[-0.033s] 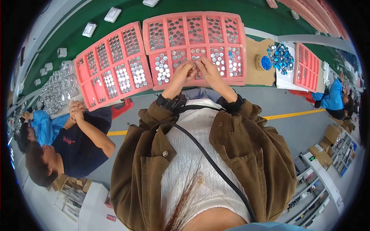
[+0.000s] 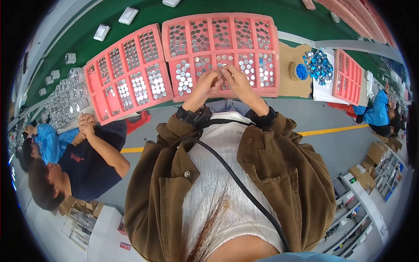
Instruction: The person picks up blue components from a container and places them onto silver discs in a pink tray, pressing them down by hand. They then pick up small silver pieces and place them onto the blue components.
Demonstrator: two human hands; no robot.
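Angled pink tray (image 2: 112, 104) stood at left, silver discs (image 2: 140, 88) in its compartments. Left hand (image 2: 208, 84), fingers curled in, hung over front row of larger pink tray (image 2: 270, 93); right hand (image 2: 237, 81) met it, fingertips together; whether either pinched disc, couldn't tell. Blue discs (image 2: 320, 65) lay heaped farther right.

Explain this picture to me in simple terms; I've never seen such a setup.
There is no machine at work here, only a person's bare hands, seen from above by a wide camera worn on the head, so straight edges look bent. The left hand and right hand meet fingertip to fingertip over a divided pink tray of silvery discs. Whether they pinch something small is hidden. The green table also bears, further right, a pile of shiny blue pieces.
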